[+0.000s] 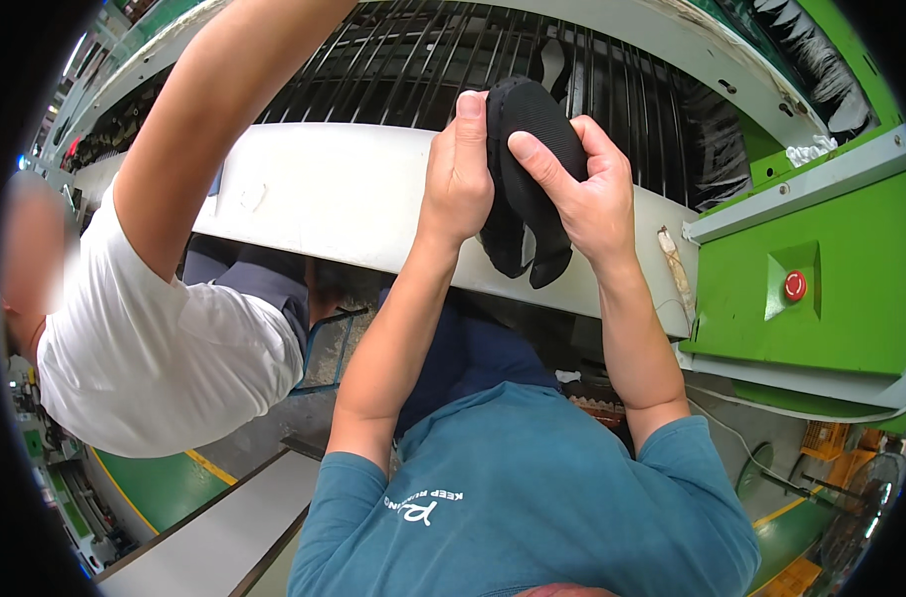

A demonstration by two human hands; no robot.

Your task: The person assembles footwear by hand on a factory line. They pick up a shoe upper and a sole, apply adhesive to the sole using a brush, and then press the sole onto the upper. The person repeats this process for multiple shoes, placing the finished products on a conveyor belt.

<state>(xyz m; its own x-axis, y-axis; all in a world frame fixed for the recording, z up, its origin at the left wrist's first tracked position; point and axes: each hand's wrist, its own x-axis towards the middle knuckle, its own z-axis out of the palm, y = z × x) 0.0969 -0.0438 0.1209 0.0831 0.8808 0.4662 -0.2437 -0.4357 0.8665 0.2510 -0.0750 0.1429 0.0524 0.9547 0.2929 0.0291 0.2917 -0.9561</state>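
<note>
Between my two hands is a black fabric shoe upper [535, 114], ribbed on its outer face and tilted, with a loose flap hanging at its lower end. Its left edge is pinched in my left hand [457, 177], thumb pointing up along the side. My right hand [590, 189] grips the other side, thumb pressed on the ribbed face and fingers behind it. Both hands hold it above a white ledge [334, 189]. Beyond the upper, another dark piece with a grey patch [552, 65] rests on the row of black rods [403, 60].
At my left a co-worker in a white shirt [165, 368] stretches an arm over the ledge. A green machine panel [841, 289] with a red stop button [794, 286] stands at right. A wrapped stick-like tool [674, 264] lies on the ledge's right end. A fan [866, 507] stands lower right.
</note>
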